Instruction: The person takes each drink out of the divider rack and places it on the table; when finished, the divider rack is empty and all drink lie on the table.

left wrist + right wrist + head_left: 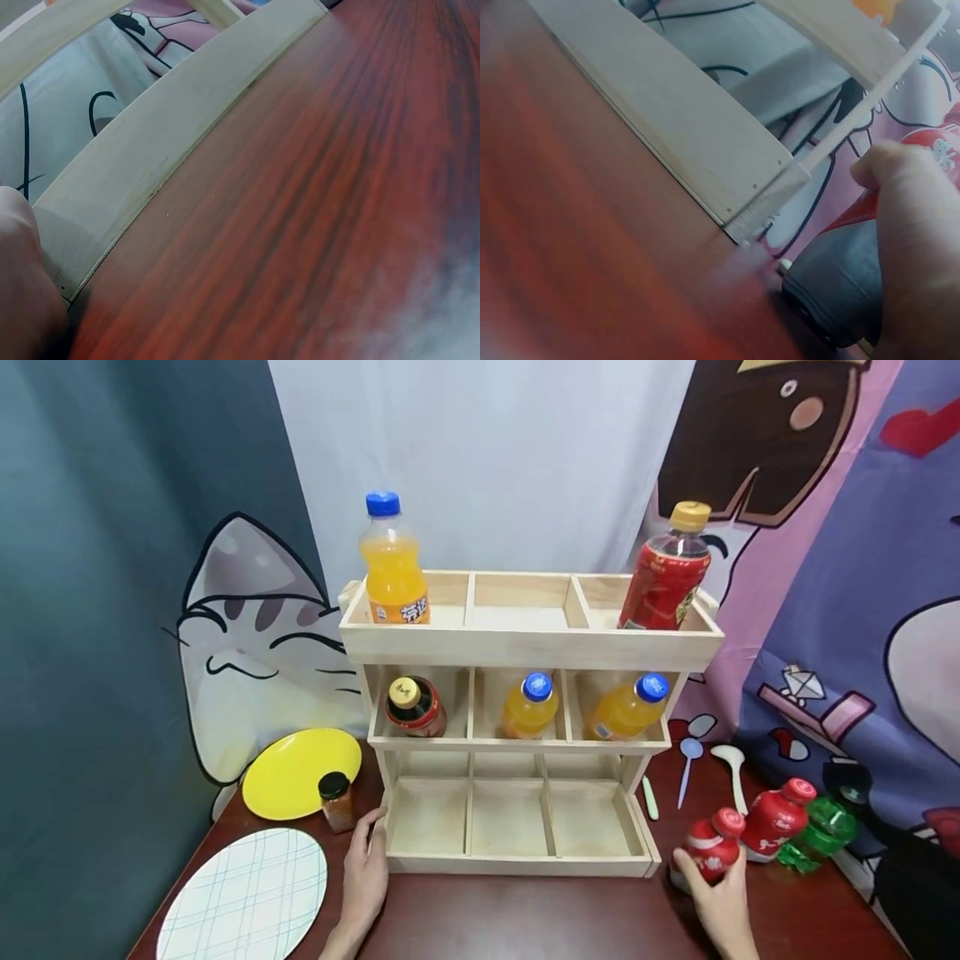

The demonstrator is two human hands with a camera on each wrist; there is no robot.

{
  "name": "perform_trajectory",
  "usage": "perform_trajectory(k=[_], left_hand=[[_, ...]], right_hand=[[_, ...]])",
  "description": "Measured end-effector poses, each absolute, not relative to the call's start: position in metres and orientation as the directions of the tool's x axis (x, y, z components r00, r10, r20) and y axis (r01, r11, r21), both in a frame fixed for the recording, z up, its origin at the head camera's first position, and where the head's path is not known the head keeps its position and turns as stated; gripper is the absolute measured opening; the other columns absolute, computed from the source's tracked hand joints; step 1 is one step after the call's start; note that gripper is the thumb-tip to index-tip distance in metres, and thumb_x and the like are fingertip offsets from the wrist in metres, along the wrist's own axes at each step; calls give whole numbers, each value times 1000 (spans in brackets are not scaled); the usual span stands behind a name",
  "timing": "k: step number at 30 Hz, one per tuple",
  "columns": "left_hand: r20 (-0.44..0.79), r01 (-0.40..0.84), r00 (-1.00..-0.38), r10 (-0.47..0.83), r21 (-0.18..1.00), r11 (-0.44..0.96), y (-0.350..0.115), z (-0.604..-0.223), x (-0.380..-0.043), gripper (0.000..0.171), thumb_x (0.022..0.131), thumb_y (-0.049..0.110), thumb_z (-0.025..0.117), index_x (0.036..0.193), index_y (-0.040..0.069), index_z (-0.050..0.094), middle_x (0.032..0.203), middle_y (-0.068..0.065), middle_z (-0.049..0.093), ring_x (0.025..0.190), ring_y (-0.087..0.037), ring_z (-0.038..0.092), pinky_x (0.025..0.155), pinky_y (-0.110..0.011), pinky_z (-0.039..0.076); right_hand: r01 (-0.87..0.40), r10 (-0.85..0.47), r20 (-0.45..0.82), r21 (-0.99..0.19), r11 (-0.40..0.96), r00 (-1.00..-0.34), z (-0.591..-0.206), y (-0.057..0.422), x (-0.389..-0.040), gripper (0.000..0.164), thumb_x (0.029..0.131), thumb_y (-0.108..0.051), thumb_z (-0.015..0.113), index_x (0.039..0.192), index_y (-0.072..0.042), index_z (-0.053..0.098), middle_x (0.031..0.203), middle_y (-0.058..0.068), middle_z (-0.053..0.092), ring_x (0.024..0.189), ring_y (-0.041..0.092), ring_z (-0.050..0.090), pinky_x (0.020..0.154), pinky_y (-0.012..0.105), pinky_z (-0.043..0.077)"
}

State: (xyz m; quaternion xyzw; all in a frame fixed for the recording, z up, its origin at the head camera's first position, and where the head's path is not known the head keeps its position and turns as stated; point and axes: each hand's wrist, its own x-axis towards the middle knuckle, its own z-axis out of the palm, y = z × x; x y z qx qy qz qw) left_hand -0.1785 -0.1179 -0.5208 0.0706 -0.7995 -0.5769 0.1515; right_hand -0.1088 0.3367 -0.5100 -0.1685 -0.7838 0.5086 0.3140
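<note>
My right hand (722,902) grips a small red-capped bottle (714,846) with a red label, at the right front of the wooden rack. In the right wrist view the thumb (907,187) lies across this bottle, whose grey lower part (840,277) leans close over the table. My left hand (365,872) rests against the left front corner of the three-tier rack (517,864), fingers along its side. Only part of that hand (26,277) shows in the left wrist view, beside the rack's bottom board (142,157). A second red bottle (776,822) stands just behind the held one.
Orange drink bottles (395,572) and dark or red ones (663,581) occupy the upper tiers. Right of the rack lie a white spoon (733,768), a blue spoon (687,764) and a green bottle (825,831). A yellow plate (292,777), small jar (337,802) and checked plate (243,893) are left.
</note>
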Motion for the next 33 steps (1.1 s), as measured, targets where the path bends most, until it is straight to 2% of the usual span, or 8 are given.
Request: perform_trajectory(k=[4,8,12,15,19,22,26,33], left_hand=[[209,125,-946,-247,940,319,-120,-504,-178,30,96,33,36,123,28,49,129,9,49,120,-9,42,95,-35,34],[232,145,-936,-263,939,311,-128,-485,-173,31,96,36,35,123,30,48,130,11,47,120,-9,42,94,-36,34],[212,122,-935,-283,945,303,-136,-474,-157,30,96,37,35,122,31,48,131,12,45,121,-8,40,96,-38,32],[202,115,-940,-275,947,301,-138,-471,-148,30,96,36,35,123,31,48,131,13,45,122,-7,39,98,-37,32],[204,118,-939,-278,947,297,-139,-469,-139,29,96,32,36,122,30,48,131,11,45,122,-7,39,98,-37,31],[192,110,-942,-274,951,288,-139,-462,-129,29,97,25,36,123,23,49,131,5,47,122,-10,40,98,-38,31],[179,99,-948,-265,953,288,-141,-463,-121,30,97,24,37,123,21,49,130,3,48,122,-11,40,98,-38,31],[163,72,-945,-284,949,307,-142,-479,-114,29,96,32,36,122,30,49,129,9,48,121,-8,41,98,-37,32]], right_hand=[[-74,595,372,-883,463,-713,-496,348,-121,65,73,-10,72,126,-21,35,104,-14,45,96,-3,41,82,8,28],[-80,569,435,-837,542,-698,-478,348,-130,73,68,-18,77,129,-24,36,112,-8,39,104,0,34,87,17,28],[-68,591,451,-829,555,-669,-470,344,-122,79,63,-19,80,127,-25,35,116,-8,35,103,1,33,81,17,30],[-99,622,448,-853,512,-642,-466,346,-116,78,62,-17,81,124,-24,35,115,-10,37,99,4,37,74,16,31],[-123,643,458,-860,496,-614,-465,351,-112,76,62,-16,81,123,-23,36,113,-12,38,96,4,38,73,15,32],[-102,666,460,-858,503,-588,-468,353,-107,74,63,-19,81,123,-24,37,110,-15,36,96,3,38,72,15,33],[-86,709,436,-877,472,-553,-473,353,-99,71,63,-20,81,120,-24,38,107,-14,38,94,3,40,71,16,36],[-114,758,412,-903,415,-506,-479,359,-92,58,65,-18,79,110,-20,42,97,-9,41,82,8,44,66,16,37]])
